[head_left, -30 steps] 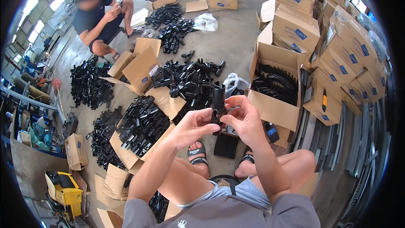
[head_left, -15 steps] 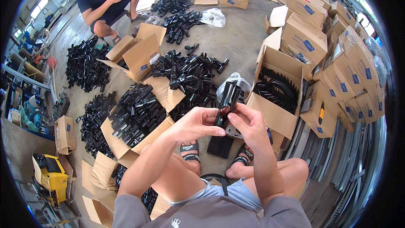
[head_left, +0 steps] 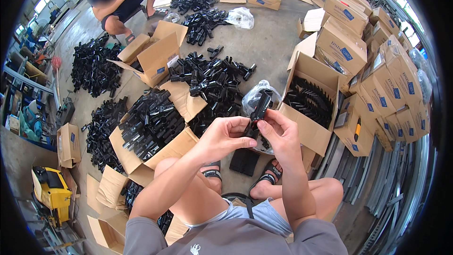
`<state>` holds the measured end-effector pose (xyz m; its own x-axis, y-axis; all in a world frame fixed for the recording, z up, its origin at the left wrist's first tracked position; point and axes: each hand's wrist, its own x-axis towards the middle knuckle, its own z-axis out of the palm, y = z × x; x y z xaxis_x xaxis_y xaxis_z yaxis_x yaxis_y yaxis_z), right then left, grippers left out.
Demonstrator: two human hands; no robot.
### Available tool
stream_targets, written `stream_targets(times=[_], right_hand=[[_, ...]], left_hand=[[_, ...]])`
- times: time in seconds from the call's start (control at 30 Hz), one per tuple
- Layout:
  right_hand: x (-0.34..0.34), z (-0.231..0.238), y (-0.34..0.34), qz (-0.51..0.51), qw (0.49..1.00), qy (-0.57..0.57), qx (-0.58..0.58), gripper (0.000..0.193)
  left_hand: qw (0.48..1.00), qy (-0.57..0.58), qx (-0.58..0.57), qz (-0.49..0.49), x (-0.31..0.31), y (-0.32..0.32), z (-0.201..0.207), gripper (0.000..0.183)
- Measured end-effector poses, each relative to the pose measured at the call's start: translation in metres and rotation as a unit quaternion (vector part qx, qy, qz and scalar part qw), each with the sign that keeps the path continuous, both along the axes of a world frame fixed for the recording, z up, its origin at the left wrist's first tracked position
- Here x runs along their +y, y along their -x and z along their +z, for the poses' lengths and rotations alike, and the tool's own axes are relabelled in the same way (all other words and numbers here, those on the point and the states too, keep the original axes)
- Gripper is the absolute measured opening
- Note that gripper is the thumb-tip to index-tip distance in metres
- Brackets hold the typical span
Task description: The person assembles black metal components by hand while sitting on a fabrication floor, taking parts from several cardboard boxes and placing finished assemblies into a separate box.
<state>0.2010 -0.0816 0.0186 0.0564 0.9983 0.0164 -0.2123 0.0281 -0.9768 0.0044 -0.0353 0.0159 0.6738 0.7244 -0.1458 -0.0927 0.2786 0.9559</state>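
Note:
Between my two hands is a glossy black tube-shaped fitting (head_left: 261,106), tilted with its top end away from me. My left hand (head_left: 231,133) pinches its lower left side with thumb and fingers. My right hand (head_left: 279,130) grips it from the right, thumb against its near face. A clear plastic bag (head_left: 257,93) lies just behind the fitting. Below my hands, a flat black block-like thing (head_left: 244,162) rests on the floor between my feet. To the left, an open carton (head_left: 172,153) is full of similar black fittings.
Piles of black fittings (head_left: 96,68) cover the floor at left and ahead. An open box (head_left: 306,130) of black parts stands at right, beside stacked cartons (head_left: 391,89) and metal profiles (head_left: 373,179). Another person (head_left: 122,0) crouches at the far left. A yellow case (head_left: 54,193) sits lower left.
My hands have turned the fitting, so it now shows narrower and leans further to the right. Both hands keep their hold. The other person's arms have moved slightly.

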Motion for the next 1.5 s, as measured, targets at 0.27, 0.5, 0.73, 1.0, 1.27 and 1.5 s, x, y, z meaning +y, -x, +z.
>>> stream_targets(times=[0.27, 0.5, 0.73, 1.0, 1.27, 1.5], right_hand=[[-0.003, 0.005, 0.002, 0.021, 0.999, -0.017, 0.039, 0.041], [-0.001, 0.001, 0.005, 0.015, 1.0, -0.024, 0.003, 0.036], [0.005, 0.004, 0.006, 0.01, 0.999, -0.033, -0.01, 0.034], [0.01, 0.012, 0.005, -0.009, 0.998, -0.043, 0.032, 0.039], [0.009, 0.01, 0.003, -0.012, 0.999, 0.005, 0.035, 0.038], [0.028, -0.017, 0.004, -0.002, 0.999, 0.032, 0.036, 0.037]], left_hand=[[0.995, 0.082, -0.042, 0.041, -0.007, -0.004, 0.004, 0.049], [0.998, 0.038, -0.032, 0.047, -0.006, -0.002, -0.004, 0.051], [0.997, 0.018, -0.028, 0.067, -0.01, -0.006, -0.004, 0.048], [0.998, -0.038, 0.026, 0.042, -0.009, -0.007, -0.006, 0.054], [0.999, -0.014, 0.042, -0.001, -0.007, -0.003, -0.002, 0.05], [0.996, 0.027, 0.077, 0.046, 0.0, -0.005, -0.014, 0.04]])
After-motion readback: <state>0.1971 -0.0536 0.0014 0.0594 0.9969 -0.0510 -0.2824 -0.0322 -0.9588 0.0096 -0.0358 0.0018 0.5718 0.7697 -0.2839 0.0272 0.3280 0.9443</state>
